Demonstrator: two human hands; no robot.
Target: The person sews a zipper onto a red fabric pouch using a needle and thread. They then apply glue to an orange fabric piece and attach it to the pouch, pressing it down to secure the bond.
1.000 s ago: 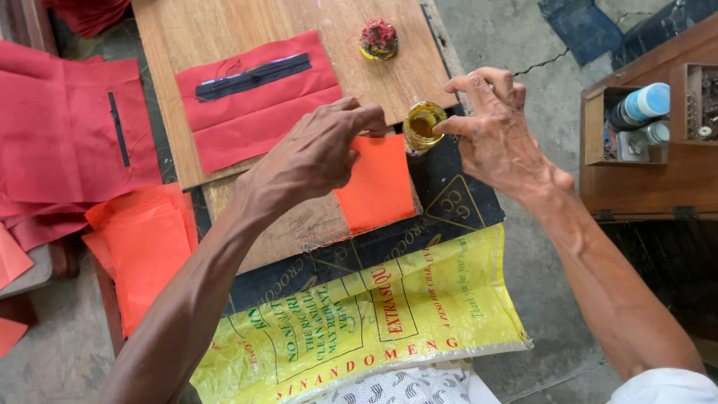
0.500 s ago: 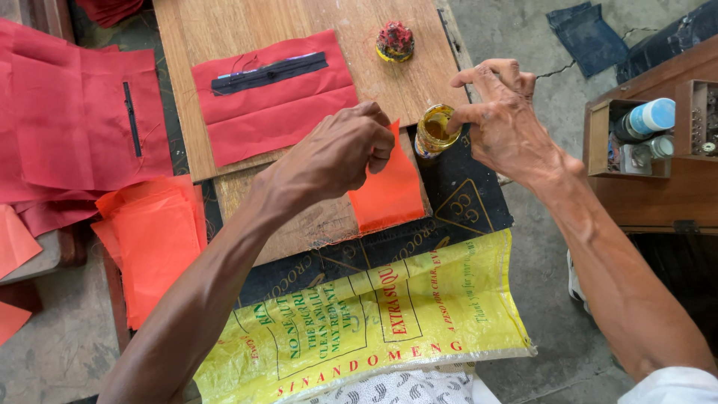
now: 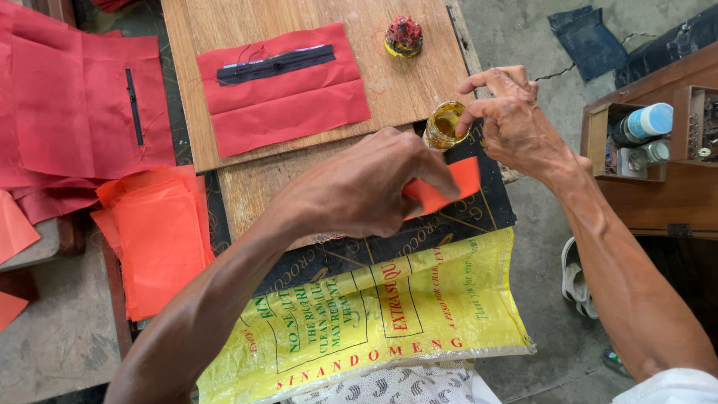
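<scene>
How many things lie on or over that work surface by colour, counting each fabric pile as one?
Red fabric: 2, the zippered piece and the pile
Orange fabric: 2, the stack and the piece in the left hand
Yellow: 2, the sack and the small jar at the right hand
Total: 6

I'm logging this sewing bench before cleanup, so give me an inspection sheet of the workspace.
Surface: wooden board over a dark printed mat and a yellow printed sack.
Job's things: orange fabric piece; small jar of yellowish liquid at the board's edge.
Clutter: red panel with black zipper, orange fabric stack, red fabric pile, red-topped round object.
Fingers: left hand pinches the orange fabric piece; right hand is at the jar, open.
Cables: nothing seen.
Surroundings: wooden box holding bottles, concrete floor, denim scrap, sandal.
</scene>
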